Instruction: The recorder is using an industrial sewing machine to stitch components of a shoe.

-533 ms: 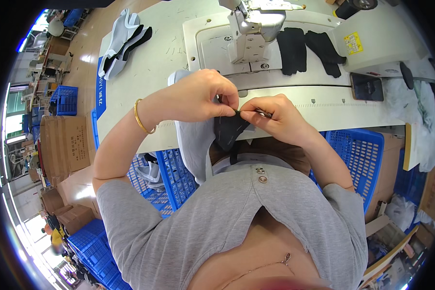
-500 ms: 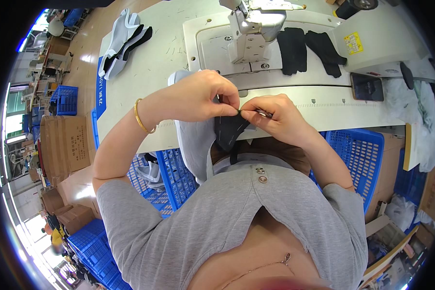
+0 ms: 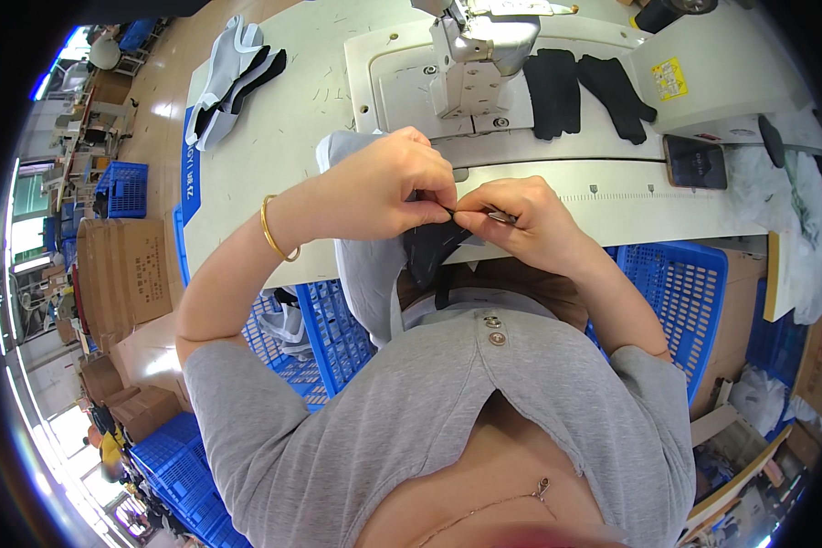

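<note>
In front of the sewing machine, my two hands meet fingertip to fingertip over a black fabric piece. My left hand pinches its upper edge between thumb and fingers. Opposite, my right hand pinches at the same spot, and a small metal tool pokes out from its curled fingers; its kind cannot be made out. The black piece joins a light grey fabric that drapes off the table edge toward my lap. My left wrist and fingers hide part of both.
Two black fabric pieces lie right of the needle area, near a phone. Grey and black cut pieces rest at the table's far left. Blue crates stand below the table on both sides. A cardboard box is at left.
My hands stay almost in place, still pinching together. The black fabric's lower part has shifted and folded slightly.
</note>
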`<state>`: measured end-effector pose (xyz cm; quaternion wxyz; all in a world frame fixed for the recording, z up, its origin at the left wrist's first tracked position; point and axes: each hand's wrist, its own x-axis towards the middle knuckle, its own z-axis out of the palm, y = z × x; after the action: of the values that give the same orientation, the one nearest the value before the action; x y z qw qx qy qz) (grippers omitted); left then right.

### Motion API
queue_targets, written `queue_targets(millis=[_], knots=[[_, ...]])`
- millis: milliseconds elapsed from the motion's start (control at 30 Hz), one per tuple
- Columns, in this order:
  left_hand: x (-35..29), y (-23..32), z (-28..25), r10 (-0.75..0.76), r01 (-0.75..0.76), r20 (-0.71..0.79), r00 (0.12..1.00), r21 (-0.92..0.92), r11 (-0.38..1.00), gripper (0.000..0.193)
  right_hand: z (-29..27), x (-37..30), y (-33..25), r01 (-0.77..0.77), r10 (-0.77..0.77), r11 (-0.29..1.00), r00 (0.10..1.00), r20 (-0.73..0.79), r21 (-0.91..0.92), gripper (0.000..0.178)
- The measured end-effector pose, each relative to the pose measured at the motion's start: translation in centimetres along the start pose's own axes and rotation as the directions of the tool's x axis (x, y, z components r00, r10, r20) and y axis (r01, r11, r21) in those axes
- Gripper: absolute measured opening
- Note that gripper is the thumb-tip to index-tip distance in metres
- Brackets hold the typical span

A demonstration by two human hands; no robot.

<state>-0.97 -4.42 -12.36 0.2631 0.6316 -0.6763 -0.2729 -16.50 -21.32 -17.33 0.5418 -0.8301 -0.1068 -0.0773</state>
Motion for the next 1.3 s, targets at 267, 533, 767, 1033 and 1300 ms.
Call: queue_targets(millis=[267, 533, 767, 1033, 1300], knots=[[-3.5, 3.7, 0.9, -0.275, 0.394, -0.479, 0.833, 0.165, 0.904, 0.015, 0.2, -0.3, 0.7, 0.149, -0.161, 0.98, 0.983, -0.088, -0.128, 0.009], [-3.3, 2.6, 0.7, -0.824, 0.669, 0.163, 0.543, -0.678, 0.306, 0.032, 0.2, -0.1, -0.2, 0.229, -0.247, 0.955, 0.966, -0.081, -0.19, 0.011], [-2.9, 2.6, 2.2, -0.838, 0.501, 0.084, 0.539, -0.832, 0.238, 0.018, 0.1, -0.4, 0.0, 0.224, -0.245, 0.955, 0.965, -0.09, -0.195, 0.012], [-3.4, 1.1, 3.7, -0.255, 0.244, -0.546, 0.798, -0.095, 0.965, 0.018, 0.2, -0.4, 0.2, 0.21, -0.233, 0.957, 0.968, -0.098, -0.2, 0.013], [-3.8, -0.5, 2.2, -0.183, 0.216, -0.262, 0.948, 0.103, 0.971, 0.015, -0.1, -0.7, -0.1, 0.178, -0.195, 0.959, 0.979, -0.058, -0.221, 0.02]])
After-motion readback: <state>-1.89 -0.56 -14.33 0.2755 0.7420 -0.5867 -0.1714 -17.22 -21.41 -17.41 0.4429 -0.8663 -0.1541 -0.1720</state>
